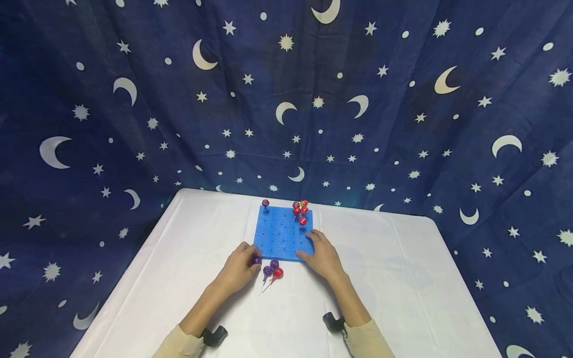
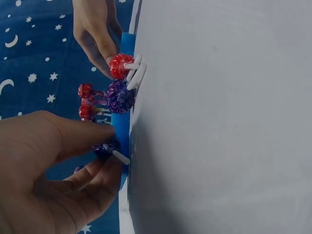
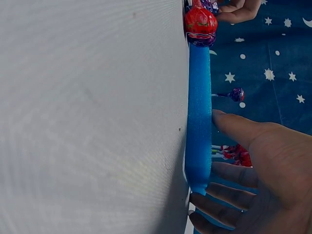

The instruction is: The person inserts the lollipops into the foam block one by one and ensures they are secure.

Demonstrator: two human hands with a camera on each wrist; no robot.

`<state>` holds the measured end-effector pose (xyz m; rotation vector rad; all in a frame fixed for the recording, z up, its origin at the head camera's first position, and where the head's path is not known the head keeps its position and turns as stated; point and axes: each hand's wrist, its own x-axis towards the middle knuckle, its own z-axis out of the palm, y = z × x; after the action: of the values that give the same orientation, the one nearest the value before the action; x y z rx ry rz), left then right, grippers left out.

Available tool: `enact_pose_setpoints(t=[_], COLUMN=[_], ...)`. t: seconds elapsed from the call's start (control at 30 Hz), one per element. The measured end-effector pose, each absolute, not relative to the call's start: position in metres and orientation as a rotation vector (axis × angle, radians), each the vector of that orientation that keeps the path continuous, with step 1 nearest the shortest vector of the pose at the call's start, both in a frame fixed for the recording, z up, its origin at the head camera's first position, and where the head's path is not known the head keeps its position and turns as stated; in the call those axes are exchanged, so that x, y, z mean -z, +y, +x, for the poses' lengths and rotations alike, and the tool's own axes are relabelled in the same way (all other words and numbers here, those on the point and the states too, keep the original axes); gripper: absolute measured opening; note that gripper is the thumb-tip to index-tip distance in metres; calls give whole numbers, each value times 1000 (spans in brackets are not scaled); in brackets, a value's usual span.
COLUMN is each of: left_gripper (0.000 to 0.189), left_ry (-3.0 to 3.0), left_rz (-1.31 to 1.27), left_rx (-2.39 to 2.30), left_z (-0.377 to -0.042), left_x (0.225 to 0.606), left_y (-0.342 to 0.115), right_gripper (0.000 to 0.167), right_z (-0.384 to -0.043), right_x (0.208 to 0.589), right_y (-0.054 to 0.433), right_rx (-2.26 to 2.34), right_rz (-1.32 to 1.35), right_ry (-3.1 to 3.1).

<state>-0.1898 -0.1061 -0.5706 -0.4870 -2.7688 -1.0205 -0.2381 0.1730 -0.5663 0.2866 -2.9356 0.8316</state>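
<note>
A lollipop with a purple wrapper (image 2: 106, 147) is pinched between the thumb and fingers of my left hand (image 1: 238, 266), at the near left corner of a blue foam board (image 1: 279, 236) with rows of small holes. My right hand (image 1: 326, 254) rests at the board's near right corner, fingers spread and fairly straight, thumb (image 3: 229, 122) against its top. Just in front of the board lie two purple lollipops (image 1: 267, 271) and a red one (image 1: 278, 272), sticks toward me. Several red lollipops (image 1: 303, 221) stand in the board's far right holes, and one purple lollipop (image 1: 265, 203) stands at its far left.
The board lies on a table covered with a white cloth (image 1: 385, 278). Behind and at both sides hangs a dark blue curtain (image 1: 268, 124) with moons and stars. A black strap mount (image 1: 215, 336) sits at my left wrist, another (image 1: 333, 322) at my right.
</note>
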Motion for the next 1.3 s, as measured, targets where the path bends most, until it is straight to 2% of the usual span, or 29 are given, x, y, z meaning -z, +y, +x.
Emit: enact_pose_setpoints(t=[0.63, 1.3], left_gripper=[31, 31], left_ry=[-2460, -2267], left_rz=[-417, -390], left_rx=[1319, 1384], left_z=[-205, -243], left_x=[540, 516], left_y=[-115, -108], right_gripper=[72, 71], right_z=[-238, -240], right_x=[570, 569], right_y=[175, 176], right_rx=[-859, -855], right_rz=[273, 295], right_ry=[-2957, -2930])
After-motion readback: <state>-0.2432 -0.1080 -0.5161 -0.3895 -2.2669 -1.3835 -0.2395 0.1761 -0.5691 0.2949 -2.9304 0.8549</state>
